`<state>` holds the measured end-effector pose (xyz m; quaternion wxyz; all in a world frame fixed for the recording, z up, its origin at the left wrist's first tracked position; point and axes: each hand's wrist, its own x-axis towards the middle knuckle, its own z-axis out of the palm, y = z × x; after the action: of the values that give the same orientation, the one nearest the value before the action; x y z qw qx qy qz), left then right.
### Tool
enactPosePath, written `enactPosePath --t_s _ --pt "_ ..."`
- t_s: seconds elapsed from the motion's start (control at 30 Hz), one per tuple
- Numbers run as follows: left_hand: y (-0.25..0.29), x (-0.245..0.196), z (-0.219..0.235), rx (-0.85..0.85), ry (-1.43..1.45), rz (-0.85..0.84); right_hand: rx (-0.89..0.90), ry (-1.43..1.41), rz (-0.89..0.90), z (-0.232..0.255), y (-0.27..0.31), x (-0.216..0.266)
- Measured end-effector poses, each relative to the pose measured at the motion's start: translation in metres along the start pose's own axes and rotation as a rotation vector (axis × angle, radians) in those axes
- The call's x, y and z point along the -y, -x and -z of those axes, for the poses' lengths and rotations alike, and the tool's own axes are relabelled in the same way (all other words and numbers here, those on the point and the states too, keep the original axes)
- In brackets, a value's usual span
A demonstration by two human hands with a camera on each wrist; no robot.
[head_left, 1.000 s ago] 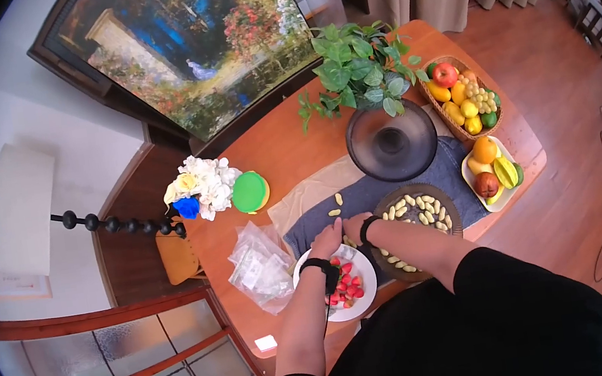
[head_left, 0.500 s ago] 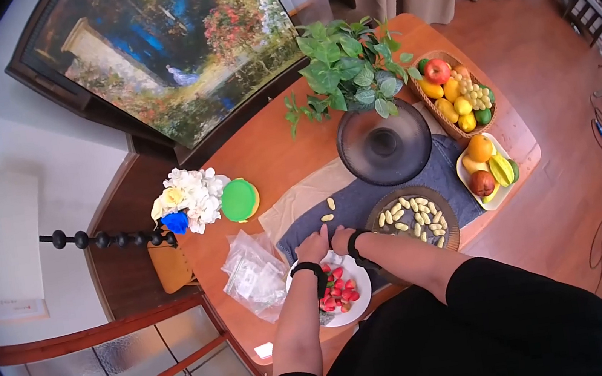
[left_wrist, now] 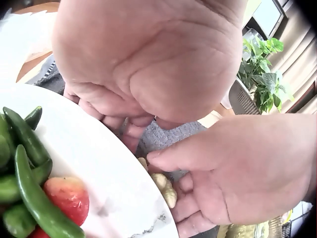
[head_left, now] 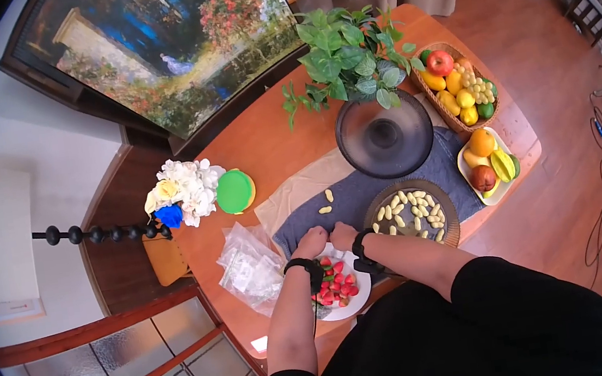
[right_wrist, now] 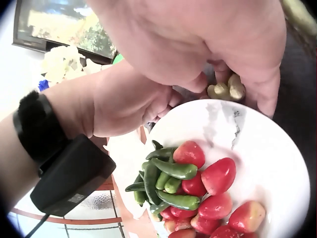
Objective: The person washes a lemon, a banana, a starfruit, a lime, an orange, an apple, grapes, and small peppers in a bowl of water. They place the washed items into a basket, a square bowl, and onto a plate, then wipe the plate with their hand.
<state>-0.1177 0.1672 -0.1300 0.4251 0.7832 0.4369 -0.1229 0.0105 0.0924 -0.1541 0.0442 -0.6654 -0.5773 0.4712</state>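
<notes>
Close together at the far rim of the white plate (head_left: 363, 286) are my left hand (head_left: 310, 243) and right hand (head_left: 343, 236). My right hand holds peanuts in their shells (right_wrist: 225, 90) between thumb and fingers, low over the cloth and right beside the rim. The left hand's fingers (left_wrist: 91, 106) bend down at the cloth; their tips are mostly hidden, so I cannot tell whether they hold anything. Red strawberries (right_wrist: 219, 176) and green chili peppers (right_wrist: 171, 171) lie on the white plate. Two loose peanuts (head_left: 329, 196) lie on the blue-grey cloth (head_left: 305, 219) beyond my hands.
At right stands a brown plate (head_left: 449, 203) of peanuts, with a dark round dish (head_left: 366, 160) behind it. Clear plastic bags (head_left: 250, 267) and a green-lidded tub (head_left: 235, 190) are left. A fruit basket (head_left: 426, 99), a fruit tray (head_left: 498, 196) and a leafy plant (head_left: 345, 60) stand farther back.
The right hand has drawn back from beside the brown plate to the left, next to the left hand over the white plate's far rim. The left hand stays near that rim.
</notes>
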Motion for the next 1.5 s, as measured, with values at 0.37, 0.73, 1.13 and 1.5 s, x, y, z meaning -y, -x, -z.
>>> enactPosePath --t_s 0.37,0.73,1.13,1.5 --pt "-0.006 -0.002 -0.01 -0.121 0.561 0.045 -0.281 -0.744 -0.15 -0.003 -0.006 -0.004" --pt "0.021 -0.038 0.016 -0.213 0.815 0.099 -0.286 -0.975 -0.155 0.012 0.001 0.005" --pt "0.065 -0.055 0.043 -0.255 1.456 0.015 0.155 -0.852 0.067 0.181 0.112 0.0" --pt "0.126 -0.018 0.001 -0.213 0.598 -0.005 -0.083 0.098 0.144 0.205 0.17 -0.023"
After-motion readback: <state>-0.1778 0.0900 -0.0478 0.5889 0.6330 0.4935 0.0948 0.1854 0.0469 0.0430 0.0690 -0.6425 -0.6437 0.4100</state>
